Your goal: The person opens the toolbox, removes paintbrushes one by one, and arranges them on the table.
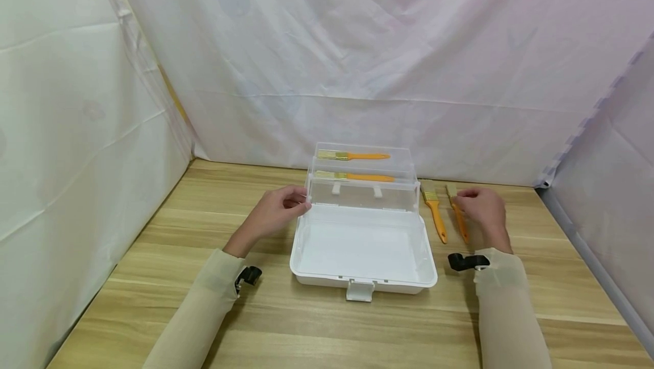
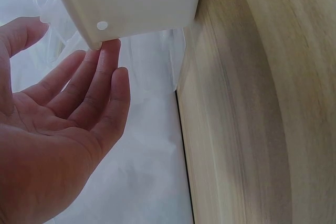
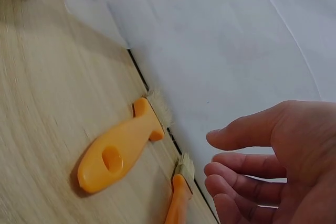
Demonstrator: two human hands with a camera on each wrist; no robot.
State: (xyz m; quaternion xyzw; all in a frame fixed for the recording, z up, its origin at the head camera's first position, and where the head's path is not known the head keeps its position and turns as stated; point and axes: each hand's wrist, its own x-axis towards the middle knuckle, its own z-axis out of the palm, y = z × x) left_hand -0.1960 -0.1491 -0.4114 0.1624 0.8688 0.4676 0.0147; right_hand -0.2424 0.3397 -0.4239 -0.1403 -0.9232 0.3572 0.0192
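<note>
A white plastic box (image 1: pixel 327 281) stands with its clear lid raised and its white base bare inside. Two clear trays (image 1: pixel 403 176) rise in tiers at the back, each with an orange-handled paintbrush lying across it: the upper brush (image 1: pixel 368 156) and the lower brush (image 1: pixel 370 177). My left hand (image 1: pixel 278 210) is at the box's rear left side; in the left wrist view its extended fingertips (image 2: pixel 109 51) touch the box's corner. Beside the narrower paintbrush (image 1: pixel 460 221) hovers my right hand (image 1: pixel 482 210), fingers loosely bent and holding nothing. A wider paintbrush (image 1: pixel 436 219) lies between it and the box.
The wood-grain table (image 1: pixel 306 335) carries everything. White cloth (image 1: pixel 357 74) hangs behind it and along both sides, close to the back edge. A white latch (image 1: pixel 360 290) sticks out at the box's front.
</note>
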